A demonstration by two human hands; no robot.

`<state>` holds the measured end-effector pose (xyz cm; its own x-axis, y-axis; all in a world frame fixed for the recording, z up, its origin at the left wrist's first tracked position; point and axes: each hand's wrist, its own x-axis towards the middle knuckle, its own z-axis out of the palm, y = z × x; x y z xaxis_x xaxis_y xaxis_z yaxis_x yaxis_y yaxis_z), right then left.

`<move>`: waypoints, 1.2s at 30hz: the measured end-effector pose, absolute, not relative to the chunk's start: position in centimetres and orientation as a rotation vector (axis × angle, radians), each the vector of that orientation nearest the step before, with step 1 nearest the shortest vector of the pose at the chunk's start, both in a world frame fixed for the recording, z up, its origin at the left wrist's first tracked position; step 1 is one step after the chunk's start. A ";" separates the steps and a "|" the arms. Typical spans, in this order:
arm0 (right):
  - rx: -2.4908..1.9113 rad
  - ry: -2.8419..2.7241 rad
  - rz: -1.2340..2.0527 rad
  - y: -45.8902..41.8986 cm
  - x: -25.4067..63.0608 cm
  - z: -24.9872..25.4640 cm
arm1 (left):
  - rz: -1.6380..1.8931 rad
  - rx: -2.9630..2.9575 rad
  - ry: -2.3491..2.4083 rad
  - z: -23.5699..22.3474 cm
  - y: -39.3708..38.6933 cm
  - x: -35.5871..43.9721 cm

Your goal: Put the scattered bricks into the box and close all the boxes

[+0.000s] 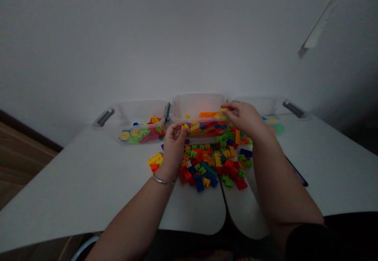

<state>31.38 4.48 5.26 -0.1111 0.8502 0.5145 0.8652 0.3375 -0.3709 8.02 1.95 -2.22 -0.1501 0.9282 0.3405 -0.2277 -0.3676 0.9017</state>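
Note:
My left hand (175, 145) is closed with a small yellow toy brick (185, 127) between thumb and fingers, in front of the middle clear plastic box (197, 95). Over that box's right front rim, my right hand (240, 117) pinches another yellow toy brick (224, 110). Orange, red and blue bricks fill the lower part of the middle box. Beneath and between my hands lies a loose pile of toy bricks (203, 166) in red, green, blue, yellow and orange.
A left clear box (141, 105) holds round yellow and green pieces among others. Partly behind my right arm stands a right clear box (256, 101). A dark flat phone-like object (298, 173) lies right of that arm. A gap splits the white table (118, 186) near me.

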 end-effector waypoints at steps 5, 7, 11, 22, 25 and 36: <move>-1.523 -2.241 -0.147 4.1 30.1 5.0 | 1.672 1.039 0.884 -2.2 2.2 8.2; -1.553 -2.298 -0.143 3.9 29.8 4.9 | 1.664 0.993 0.884 -2.0 2.2 8.2; -1.562 -2.234 -0.180 3.2 29.9 5.5 | 1.627 0.942 0.881 -1.7 1.9 8.2; -1.060 -2.328 0.071 -0.3 26.5 7.7 | 1.359 0.929 0.629 -1.4 1.0 8.9; -1.013 -2.400 0.159 -0.5 25.3 7.1 | 1.341 0.923 0.569 -1.4 1.0 9.1; -0.931 -2.388 0.177 0.0 24.3 6.2 | 1.355 0.962 0.640 -1.4 1.2 9.2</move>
